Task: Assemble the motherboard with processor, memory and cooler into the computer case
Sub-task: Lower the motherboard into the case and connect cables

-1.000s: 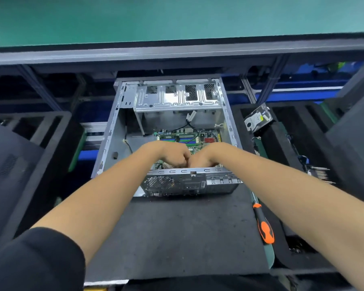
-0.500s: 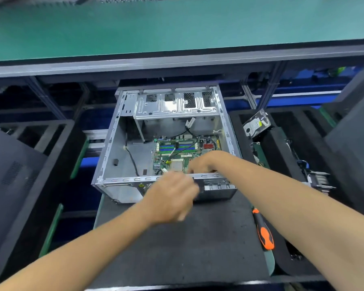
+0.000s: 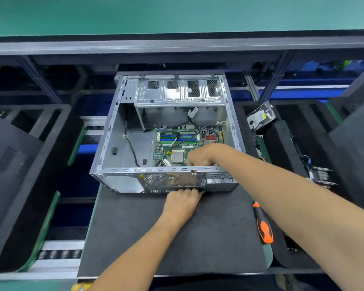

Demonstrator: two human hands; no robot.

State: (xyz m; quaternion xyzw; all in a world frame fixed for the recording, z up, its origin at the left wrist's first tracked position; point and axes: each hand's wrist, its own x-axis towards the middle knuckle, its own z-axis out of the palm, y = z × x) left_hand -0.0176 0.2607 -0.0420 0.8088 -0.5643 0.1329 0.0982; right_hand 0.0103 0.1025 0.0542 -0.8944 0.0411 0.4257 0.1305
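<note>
An open silver computer case lies on a dark foam mat. A green motherboard sits inside at the right, with blue memory slots and the bare processor showing. No cooler is on it. My right hand reaches over the near wall, fingers curled down onto the board's near edge; what they hold is hidden. My left hand is outside, fingertips pressed against the lower edge of the rear panel.
An orange and black screwdriver lies on the mat's right edge. A hard drive leans in the black foam tray at the right. Black panels and foam trays flank the case. A conveyor frame runs behind.
My left hand has come out of the case and dropped to the outside of the rear panel. My right hand stays inside by the processor. The view has tilted down slightly.
</note>
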